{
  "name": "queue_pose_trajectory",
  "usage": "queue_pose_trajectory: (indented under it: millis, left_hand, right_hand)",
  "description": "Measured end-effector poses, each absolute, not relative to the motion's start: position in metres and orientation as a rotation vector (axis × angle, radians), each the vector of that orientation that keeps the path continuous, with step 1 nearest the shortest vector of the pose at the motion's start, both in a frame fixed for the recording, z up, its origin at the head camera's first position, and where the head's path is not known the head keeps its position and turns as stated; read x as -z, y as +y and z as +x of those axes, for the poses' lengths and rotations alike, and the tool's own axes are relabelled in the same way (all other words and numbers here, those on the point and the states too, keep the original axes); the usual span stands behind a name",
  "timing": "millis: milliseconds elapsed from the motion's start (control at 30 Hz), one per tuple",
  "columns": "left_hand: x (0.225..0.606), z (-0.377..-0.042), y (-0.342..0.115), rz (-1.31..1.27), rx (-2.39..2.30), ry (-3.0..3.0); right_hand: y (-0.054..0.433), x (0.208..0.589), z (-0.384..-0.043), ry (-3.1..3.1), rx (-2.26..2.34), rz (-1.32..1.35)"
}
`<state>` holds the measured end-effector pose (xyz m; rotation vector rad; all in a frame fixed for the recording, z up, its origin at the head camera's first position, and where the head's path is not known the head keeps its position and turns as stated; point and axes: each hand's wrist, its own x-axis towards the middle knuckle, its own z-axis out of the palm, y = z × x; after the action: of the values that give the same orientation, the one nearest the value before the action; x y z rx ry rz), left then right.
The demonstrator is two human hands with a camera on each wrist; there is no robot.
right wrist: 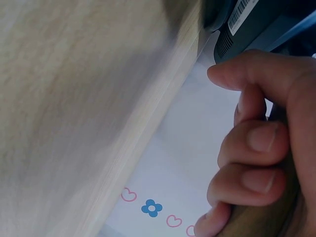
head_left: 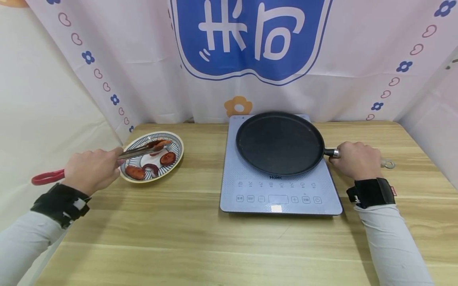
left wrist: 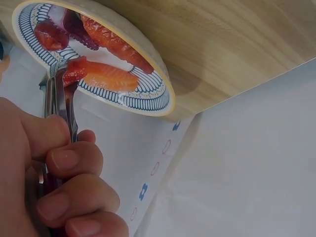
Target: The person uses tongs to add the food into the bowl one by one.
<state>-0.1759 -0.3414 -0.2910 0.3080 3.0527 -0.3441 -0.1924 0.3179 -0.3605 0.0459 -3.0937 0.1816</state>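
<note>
In curled left fingers [left wrist: 81, 195], tongs [head_left: 137, 152]; in curled right fingers [right wrist: 249, 185], pan handle [head_left: 332, 152].

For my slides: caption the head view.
Left hand holds tongs over a plate of food; right hand grips the pan handle.

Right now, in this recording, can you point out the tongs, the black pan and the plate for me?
Tongs [left wrist: 59, 99], left wrist view: on the metal arms.
Black pan [head_left: 280, 143], head view: middle of the flat cooking surface.
Plate [head_left: 177, 147], head view: right side of the patterned wall.
</note>
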Motion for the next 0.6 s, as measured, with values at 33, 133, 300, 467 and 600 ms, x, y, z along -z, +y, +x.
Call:
queue_pose_trajectory:
  millis: [33, 133, 300, 467, 600]
  left_hand:
    - [0.2911, -0.1758, -0.3416, 0.309, 0.342, 3.054]
    - [0.2914, -0.1752, -0.3415, 0.303, 0.330, 3.056]
    - [0.2918, -0.1736, -0.3421, 0.293, 0.310, 3.059]
    - [0.2933, -0.1733, -0.3417, 0.281, 0.279, 3.065]
    - [0.2948, -0.1740, -0.3399, 0.278, 0.261, 3.074]
  right_hand:
    - [0.3180, 0.3605, -0.1923, -3.095, -0.181, 0.046]
    - [0.3176, 0.3603, -0.1922, -3.099, -0.178, 0.044]
    - [0.3165, 0.3596, -0.1916, -3.098, -0.178, 0.043]
    - [0.3164, 0.3598, -0.1911, -3.093, -0.183, 0.045]
    - [0.3168, 0.3600, -0.1910, -3.096, -0.182, 0.042]
